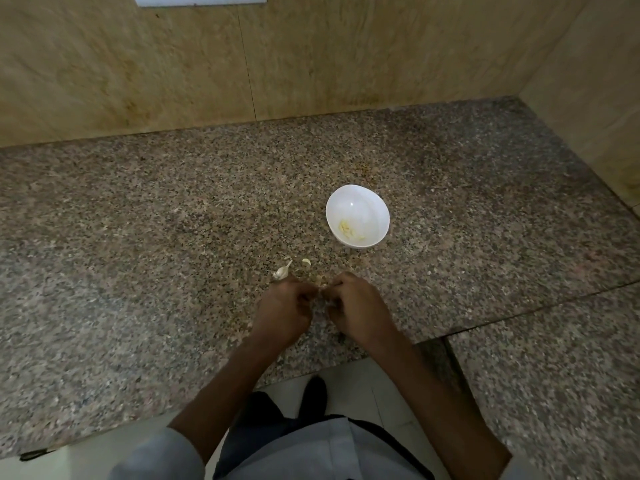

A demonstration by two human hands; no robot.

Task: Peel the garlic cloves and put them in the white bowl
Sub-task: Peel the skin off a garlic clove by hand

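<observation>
The light is dim and warm, falling from above and ahead of me. The tiled wall (138, 64) and the middle of the granite countertop (173, 209) are brightest, while the near corners sink into shadow. A small glint sits inside the white bowl (370, 206). My left hand (282, 308) and right hand (356, 311) are soft with blur, so whatever lies between their curled fingers is lost. The wide lens bows the counter's edges.

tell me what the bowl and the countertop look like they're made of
White bowl: likely glazed ceramic or melamine, cannot tell which; smooth, glossy, with a small highlight inside. Countertop: looks like polished granite, pinkish-grey with dark speckles and a seam between slabs.
</observation>
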